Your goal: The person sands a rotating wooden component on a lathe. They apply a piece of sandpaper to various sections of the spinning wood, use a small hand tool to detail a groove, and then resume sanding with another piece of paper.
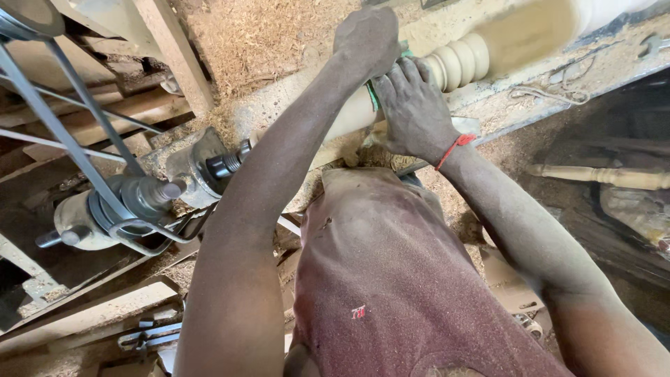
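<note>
**2 hands on the turning wood**

The left hand (366, 38) and the right hand (415, 108) are both closed on a green sanding strip (375, 94) — wrapped over the pale wooden spindle (457, 63) on the lathe (174, 181), likely to press it tight. Sawdust (251, 35) lies behind. No containers show.
</note>
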